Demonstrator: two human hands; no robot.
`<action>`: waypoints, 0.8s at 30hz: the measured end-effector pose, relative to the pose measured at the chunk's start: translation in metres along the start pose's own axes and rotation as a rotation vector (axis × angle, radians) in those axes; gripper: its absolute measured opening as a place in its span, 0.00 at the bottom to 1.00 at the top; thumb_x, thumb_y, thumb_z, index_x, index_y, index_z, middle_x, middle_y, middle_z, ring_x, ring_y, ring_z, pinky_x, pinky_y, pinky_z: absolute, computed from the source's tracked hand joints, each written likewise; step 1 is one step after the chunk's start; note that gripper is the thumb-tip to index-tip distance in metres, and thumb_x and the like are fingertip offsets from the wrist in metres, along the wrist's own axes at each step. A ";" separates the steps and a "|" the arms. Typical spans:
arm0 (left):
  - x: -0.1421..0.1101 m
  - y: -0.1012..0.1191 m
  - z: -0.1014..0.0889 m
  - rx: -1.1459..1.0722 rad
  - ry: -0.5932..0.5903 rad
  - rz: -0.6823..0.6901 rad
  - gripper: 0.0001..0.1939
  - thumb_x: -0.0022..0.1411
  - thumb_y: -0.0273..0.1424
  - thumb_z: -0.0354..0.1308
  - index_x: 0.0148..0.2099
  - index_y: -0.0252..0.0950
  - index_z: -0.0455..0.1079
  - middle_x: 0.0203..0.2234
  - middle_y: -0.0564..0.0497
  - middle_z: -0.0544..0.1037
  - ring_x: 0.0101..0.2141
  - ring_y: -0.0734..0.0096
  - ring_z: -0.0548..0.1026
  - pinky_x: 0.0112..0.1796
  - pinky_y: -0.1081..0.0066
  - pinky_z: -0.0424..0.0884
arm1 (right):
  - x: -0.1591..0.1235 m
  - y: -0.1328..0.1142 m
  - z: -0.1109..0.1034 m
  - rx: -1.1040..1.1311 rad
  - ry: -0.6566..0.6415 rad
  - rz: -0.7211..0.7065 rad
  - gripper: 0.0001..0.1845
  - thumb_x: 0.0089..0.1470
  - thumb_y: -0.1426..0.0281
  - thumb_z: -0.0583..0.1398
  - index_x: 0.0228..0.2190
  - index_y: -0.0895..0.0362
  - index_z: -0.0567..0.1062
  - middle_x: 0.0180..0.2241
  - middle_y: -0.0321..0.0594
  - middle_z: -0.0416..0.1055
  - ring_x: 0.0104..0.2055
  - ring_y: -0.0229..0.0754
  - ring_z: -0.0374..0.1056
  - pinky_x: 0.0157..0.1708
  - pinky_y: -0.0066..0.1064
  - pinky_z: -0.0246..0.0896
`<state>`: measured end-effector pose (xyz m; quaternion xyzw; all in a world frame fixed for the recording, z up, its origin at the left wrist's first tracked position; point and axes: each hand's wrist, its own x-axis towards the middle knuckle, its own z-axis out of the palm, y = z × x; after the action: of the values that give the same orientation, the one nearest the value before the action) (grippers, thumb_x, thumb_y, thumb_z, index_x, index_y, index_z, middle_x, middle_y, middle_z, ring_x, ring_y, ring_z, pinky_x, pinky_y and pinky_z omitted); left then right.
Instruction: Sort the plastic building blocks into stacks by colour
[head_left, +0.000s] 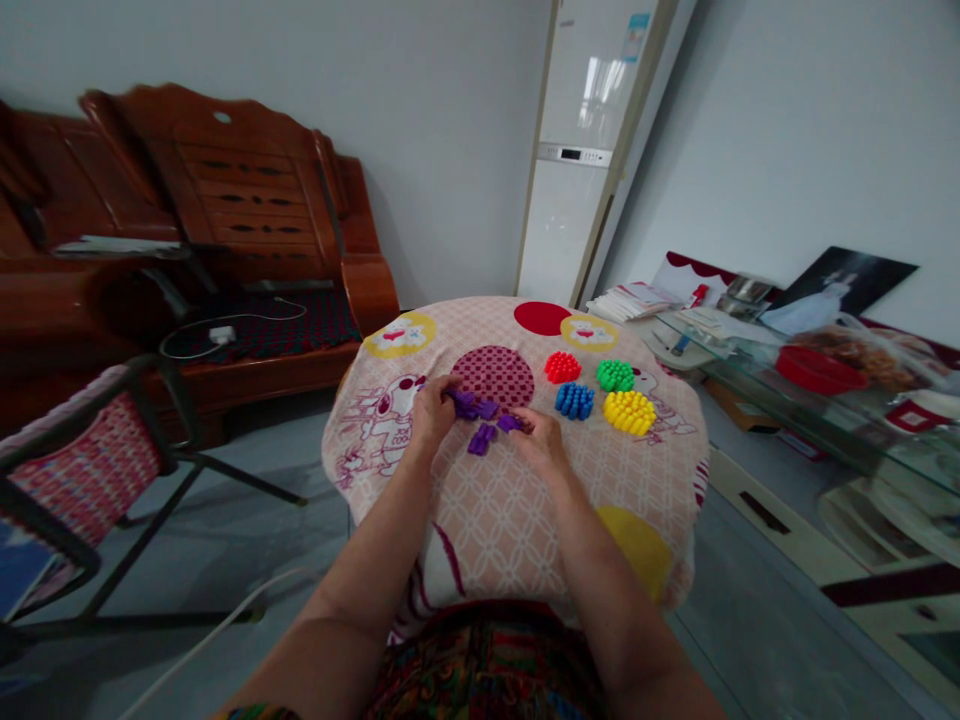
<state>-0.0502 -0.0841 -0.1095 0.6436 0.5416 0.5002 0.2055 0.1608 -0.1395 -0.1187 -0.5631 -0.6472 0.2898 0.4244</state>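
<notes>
Several small purple plastic blocks [482, 438] lie on the cloth-covered round table [487, 510] between my two hands. My left hand [433, 412] is closed at the left end of the purple group, its fingertips gripping a purple block [463, 403]. From the right, my right hand [541, 440] pinches another purple block [511, 422] between thumb and fingers. To the right of my hands sit tight clusters of similar small pieces: a red cluster [562, 367], a blue cluster [574, 401], a green cluster [615, 375] and a yellow cluster [629, 412].
A glass-topped cabinet [750, 370] at the right carries papers [634, 302], a red bowl [821, 368] and other items. At the left are a carved wooden bench [255, 200] and a metal-framed folding chair [90, 460]. A tall white air conditioner [566, 210] stands behind the table.
</notes>
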 end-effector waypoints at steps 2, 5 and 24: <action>0.000 -0.002 0.001 -0.163 -0.022 -0.061 0.22 0.49 0.22 0.49 0.46 0.34 0.74 0.41 0.46 0.81 0.41 0.66 0.79 0.45 0.65 0.76 | 0.000 0.003 -0.001 0.013 0.040 -0.009 0.21 0.47 0.69 0.61 0.44 0.57 0.80 0.33 0.39 0.79 0.34 0.42 0.73 0.38 0.31 0.68; 0.001 -0.004 0.004 -0.351 -0.014 -0.132 0.19 0.51 0.26 0.51 0.45 0.32 0.73 0.39 0.45 0.80 0.36 0.67 0.79 0.36 0.68 0.77 | -0.001 0.005 -0.001 0.007 0.101 -0.038 0.17 0.48 0.64 0.62 0.39 0.58 0.81 0.31 0.41 0.79 0.34 0.44 0.73 0.38 0.32 0.67; -0.036 0.001 -0.030 0.089 -0.446 0.137 0.17 0.53 0.38 0.62 0.44 0.38 0.79 0.40 0.47 0.81 0.40 0.60 0.77 0.42 0.64 0.70 | -0.002 0.005 -0.006 -0.063 0.329 -0.059 0.18 0.50 0.61 0.55 0.28 0.59 0.80 0.27 0.43 0.77 0.30 0.43 0.69 0.33 0.31 0.63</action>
<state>-0.0723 -0.1255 -0.1118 0.7819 0.4596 0.3338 0.2570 0.1682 -0.1413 -0.1211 -0.5967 -0.5939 0.1606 0.5152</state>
